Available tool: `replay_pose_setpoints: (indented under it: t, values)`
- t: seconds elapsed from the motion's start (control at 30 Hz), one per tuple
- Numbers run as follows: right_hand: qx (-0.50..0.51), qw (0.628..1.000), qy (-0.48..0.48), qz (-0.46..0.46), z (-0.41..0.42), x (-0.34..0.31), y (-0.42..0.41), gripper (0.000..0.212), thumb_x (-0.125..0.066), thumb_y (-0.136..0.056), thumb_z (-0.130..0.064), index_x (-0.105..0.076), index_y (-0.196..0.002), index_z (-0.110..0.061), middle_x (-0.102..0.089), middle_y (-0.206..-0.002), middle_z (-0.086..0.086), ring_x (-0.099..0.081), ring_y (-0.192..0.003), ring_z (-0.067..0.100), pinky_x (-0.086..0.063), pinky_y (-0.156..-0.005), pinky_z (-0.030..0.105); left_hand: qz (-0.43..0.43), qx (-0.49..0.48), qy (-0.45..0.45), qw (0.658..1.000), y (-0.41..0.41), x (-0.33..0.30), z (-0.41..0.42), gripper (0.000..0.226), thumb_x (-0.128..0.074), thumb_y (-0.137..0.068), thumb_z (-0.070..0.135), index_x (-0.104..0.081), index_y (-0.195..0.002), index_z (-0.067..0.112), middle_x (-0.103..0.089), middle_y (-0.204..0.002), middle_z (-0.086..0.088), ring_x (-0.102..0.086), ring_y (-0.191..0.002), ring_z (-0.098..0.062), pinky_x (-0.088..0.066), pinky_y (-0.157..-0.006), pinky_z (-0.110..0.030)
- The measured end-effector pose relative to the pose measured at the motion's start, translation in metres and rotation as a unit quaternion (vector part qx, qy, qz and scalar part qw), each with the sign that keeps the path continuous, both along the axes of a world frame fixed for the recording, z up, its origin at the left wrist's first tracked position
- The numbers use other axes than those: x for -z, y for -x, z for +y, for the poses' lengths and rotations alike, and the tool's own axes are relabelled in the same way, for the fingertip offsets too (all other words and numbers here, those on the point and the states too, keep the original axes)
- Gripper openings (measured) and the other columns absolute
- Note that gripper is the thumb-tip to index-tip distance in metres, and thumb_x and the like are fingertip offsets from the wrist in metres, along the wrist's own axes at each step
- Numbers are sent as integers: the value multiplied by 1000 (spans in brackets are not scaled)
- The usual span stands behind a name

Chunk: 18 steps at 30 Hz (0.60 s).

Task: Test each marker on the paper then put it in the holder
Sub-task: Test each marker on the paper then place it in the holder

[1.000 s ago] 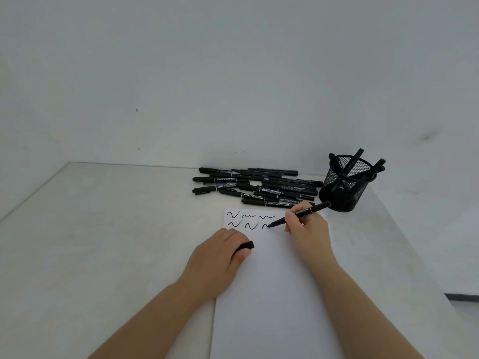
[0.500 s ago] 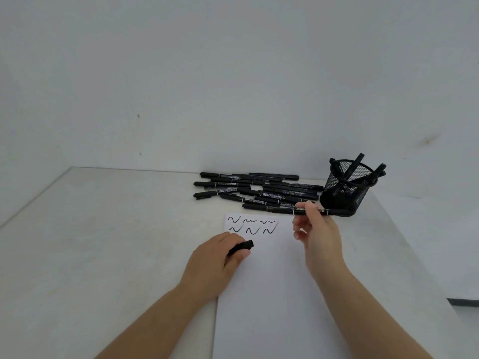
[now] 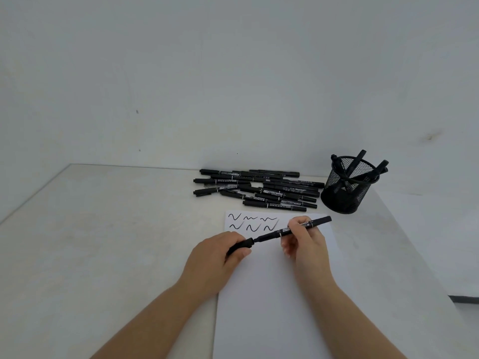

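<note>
A: Closest to us, what are the hands doing?

B: Over the white paper [image 3: 272,294], the left hand [image 3: 215,260] pinches the cap [image 3: 239,246], and the right hand [image 3: 304,242] grasps the marker [image 3: 293,229] by its barrel. The tip points into the cap's mouth; they look just about touching, though I can't tell if it has seated.

A: So which step is this?

B: Capping, I'd judge. The marker hangs just above the paper, not writing. A second ago its tip was down on the sheet finishing a stroke, and half a second ago the right hand had lifted it back toward the holder side while the left rested with the cap. Now both have met in the middle.

A: And next?

B: Push the cap straight on along the barrel until it seats, then carry the marker far right to the mesh holder [image 3: 347,200] and drop it in upright.

A: Farther out?

B: Six squiggles [image 3: 252,222] at the paper's far edge, all there now. Beyond, the untested pile [image 3: 259,189] lies on the bench [image 3: 103,242], with several markers already leaning in the holder beside it.
</note>
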State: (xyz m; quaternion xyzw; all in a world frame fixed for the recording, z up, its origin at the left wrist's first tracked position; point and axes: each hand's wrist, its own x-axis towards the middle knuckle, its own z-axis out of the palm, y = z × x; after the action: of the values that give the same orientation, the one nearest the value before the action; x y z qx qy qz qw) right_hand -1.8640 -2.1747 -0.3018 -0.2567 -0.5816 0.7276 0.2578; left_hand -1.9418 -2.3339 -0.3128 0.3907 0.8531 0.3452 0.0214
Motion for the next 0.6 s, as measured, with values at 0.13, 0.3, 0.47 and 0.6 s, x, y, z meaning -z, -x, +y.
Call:
replay_pose_setpoints:
  t: [0.13,0.3,0.47,0.6]
  values:
    - [-61,994,-86,-20,-4,-1,-2,20,-54,-89,-12,-53,-70,-17,-56,-48,-3,-48,-45,6,-39,-46,14,8,7,6,1000,0,-1,1,13,-50,-90,37,-59,-93,28,-49,-71,20,-46,-68,7,-34,-61,-12]
    - [-118,986,-122,-9,-8,-3,-5,17,-57,-89,-10,-53,-72,-14,-57,-50,-4,-49,-48,6,-40,-50,14,11,26,1,1000,-3,-3,0,15,-48,-92,35,-58,-95,24,-54,-77,14,-43,-68,-3,-32,-61,-13]
    - [-149,983,-104,3,-8,-5,-6,16,-55,-90,-10,-51,-74,-12,-58,-52,-2,-49,-45,8,-38,-46,15,9,31,-17,999,-4,-4,-1,15,-49,-93,32,-58,-91,20,-53,-72,12,-43,-63,-6,-32,-58,-17]
    - [-162,983,-84,16,-10,-3,-6,19,-51,-92,-10,-46,-74,-14,-55,-52,-3,-45,-43,9,-36,-43,15,-5,25,-22,999,-4,-4,-1,14,-49,-93,29,-57,-87,20,-47,-62,12,-44,-58,-7,-31,-55,-16]
